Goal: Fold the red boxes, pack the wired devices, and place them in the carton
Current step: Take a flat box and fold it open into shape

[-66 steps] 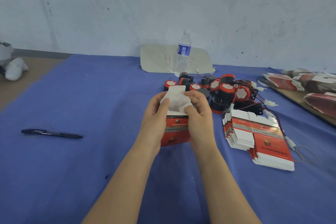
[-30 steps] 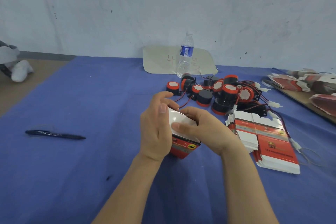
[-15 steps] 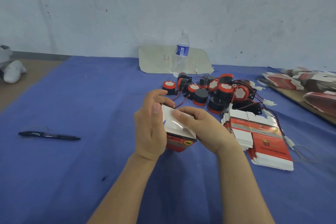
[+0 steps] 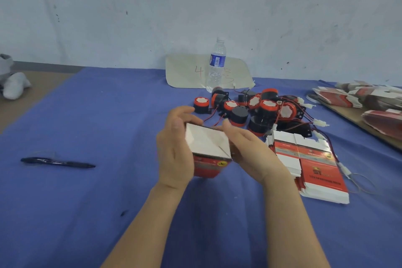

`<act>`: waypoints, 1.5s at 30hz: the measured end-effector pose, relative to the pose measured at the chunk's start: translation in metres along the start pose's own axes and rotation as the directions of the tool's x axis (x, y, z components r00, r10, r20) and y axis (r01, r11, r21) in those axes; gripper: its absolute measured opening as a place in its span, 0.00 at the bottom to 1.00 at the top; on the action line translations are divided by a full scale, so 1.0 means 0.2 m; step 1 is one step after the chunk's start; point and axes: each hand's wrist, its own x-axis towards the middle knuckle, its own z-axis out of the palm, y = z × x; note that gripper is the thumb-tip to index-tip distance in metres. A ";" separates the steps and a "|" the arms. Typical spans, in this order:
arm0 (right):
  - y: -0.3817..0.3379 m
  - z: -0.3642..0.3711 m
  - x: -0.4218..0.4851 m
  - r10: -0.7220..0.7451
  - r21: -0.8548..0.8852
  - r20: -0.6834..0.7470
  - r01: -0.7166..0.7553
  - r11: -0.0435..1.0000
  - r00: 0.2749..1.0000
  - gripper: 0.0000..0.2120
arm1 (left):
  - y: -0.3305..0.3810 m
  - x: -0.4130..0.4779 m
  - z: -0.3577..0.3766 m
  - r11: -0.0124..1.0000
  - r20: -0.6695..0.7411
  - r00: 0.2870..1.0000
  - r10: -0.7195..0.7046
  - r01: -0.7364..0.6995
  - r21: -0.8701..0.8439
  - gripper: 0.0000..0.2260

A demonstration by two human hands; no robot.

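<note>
The blue-covered counter [image 4: 87, 202] carries everything. The red box [image 4: 208, 148], held just above its middle, serves here as the mark. Right of the box lies a stack of flat boxes [image 4: 313, 165], probably kept close as the folding supply. Behind the box a heap of wired devices [image 4: 261, 111] waits, its leads tangled. The box is tilted with its closed white end up, likely so the flaps can be pressed home. The left hand [image 4: 174, 154] wraps its left side, fingers [image 4: 185, 113] curled over the far edge. The right hand [image 4: 252, 154] clasps the right side, so both hands grip it. Well left of the box lies a pen [image 4: 57, 162]. The palms hide the box's other end, so I cannot tell whether it holds a device. No carton shows. More flat boxes [image 4: 369, 102] far right of the box are cut off by the edge.
</note>
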 end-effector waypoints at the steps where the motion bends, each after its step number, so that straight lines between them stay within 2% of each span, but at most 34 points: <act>1: 0.00 0.01 0.01 -0.019 0.055 -0.012 0.019 0.998 1.000 0.27 | 0.00 0.02 0.00 0.995 -0.085 0.992 -0.094 0.090 -0.046 0.18; 3: 0.01 0.02 0.03 -0.100 0.110 0.022 0.097 0.989 0.995 0.30 | 0.00 0.06 -0.02 0.948 -0.246 0.919 -0.308 0.274 -0.164 0.21; 5: 0.02 0.05 0.03 -0.153 0.044 0.126 0.148 0.988 0.980 0.29 | -0.03 0.09 -0.06 0.826 -0.275 0.787 -0.552 0.469 -0.312 0.22; 7: 0.02 0.09 0.03 -0.127 -0.122 0.162 0.148 0.981 0.979 0.26 | -0.06 0.11 -0.10 0.621 -0.154 0.626 -0.765 0.652 -0.436 0.23; 8: 0.03 0.10 0.05 -0.118 -0.178 0.123 0.139 0.974 0.985 0.24 | -0.08 0.11 -0.11 0.529 -0.070 0.564 -0.823 0.715 -0.457 0.23; 9: 0.05 0.11 0.06 -0.105 -0.199 0.037 0.110 0.974 0.994 0.20 | -0.09 0.11 -0.11 0.468 0.013 0.532 -0.847 0.756 -0.457 0.23; 10: 0.06 0.11 0.08 -0.062 -0.179 -0.083 0.046 0.983 0.995 0.14 | -0.09 0.11 -0.10 0.442 0.094 0.533 -0.841 0.777 -0.449 0.22; 11: 0.07 0.10 0.08 0.031 -0.086 -0.194 -0.049 0.995 0.980 0.08 | -0.09 0.10 -0.08 0.454 0.166 0.561 -0.811 0.781 -0.429 0.21; 12: 0.08 0.07 0.08 0.148 0.060 -0.257 -0.137 0.989 0.955 0.10 | -0.08 0.09 -0.06 0.485 0.231 0.595 -0.770 0.781 -0.394 0.18; 14: 0.09 0.01 0.08 0.349 0.358 -0.268 -0.243 0.902 0.898 0.21 | -0.07 0.06 -0.04 0.602 0.348 0.633 -0.692 0.771 -0.206 0.15; 15: 0.10 -0.01 0.07 0.398 0.457 -0.247 -0.256 0.852 0.883 0.26 | -0.07 0.04 -0.04 0.680 0.400 0.641 -0.655 0.731 -0.058 0.19; 17: 0.14 -0.04 0.07 0.421 0.577 -0.209 -0.236 0.782 0.883 0.33 | -0.08 0.00 -0.04 0.789 0.473 0.648 -0.597 0.582 0.199 0.37; 19: 0.16 -0.05 0.07 0.373 0.633 -0.170 -0.189 0.751 0.912 0.35 | -0.07 -0.02 -0.05 0.819 0.467 0.673 -0.573 0.492 0.297 0.50; 21: 0.18 -0.04 0.08 0.323 0.615 -0.151 -0.167 0.771 0.934 0.31 | -0.07 -0.01 -0.05 0.814 0.416 0.700 -0.580 0.502 0.291 0.50; 25: 0.17 0.01 0.11 0.247 0.264 -0.320 -0.164 0.950 0.915 0.19 | -0.08 0.01 -0.04 0.805 0.279 0.762 -0.584 0.589 0.073 0.29; 28: 0.18 0.05 0.14 0.052 0.032 -0.363 -0.043 0.999 0.930 0.14 | -0.08 0.03 -0.03 0.686 0.284 0.695 -0.660 0.712 -0.148 0.18; 30: 0.17 0.07 0.13 -0.007 0.119 -0.310 0.046 0.992 0.951 0.19 | -0.06 0.03 -0.02 0.580 0.289 0.619 -0.730 0.786 -0.215 0.20; 32: 0.17 0.07 0.12 -0.033 0.209 -0.265 0.091 0.974 0.964 0.22 | -0.06 0.03 -0.02 0.548 0.332 0.596 -0.731 0.803 -0.234 0.27; 35: 0.19 0.07 0.12 -0.066 0.043 -0.257 0.080 0.996 0.964 0.12 | -0.09 0.03 -0.04 0.528 0.384 0.604 -0.698 0.797 -0.292 0.35; 37: 0.21 0.08 0.13 -0.071 -0.036 -0.311 0.062 0.997 0.948 0.15 | -0.10 0.04 -0.05 0.521 0.387 0.609 -0.692 0.793 -0.316 0.31; 39: 0.21 0.09 0.14 -0.009 0.067 -0.355 0.035 0.997 0.935 0.18 | -0.09 0.03 -0.04 0.572 0.401 0.638 -0.658 0.769 -0.284 0.23; 42: 0.21 0.07 0.14 0.070 0.277 -0.359 0.035 0.960 0.931 0.16 | -0.09 0.01 -0.03 0.714 0.444 0.669 -0.596 0.694 -0.087 0.18; 45: 0.22 0.06 0.14 0.110 0.344 -0.318 0.007 0.939 0.942 0.11 | -0.11 0.00 -0.03 0.781 0.386 0.716 -0.582 0.624 0.021 0.14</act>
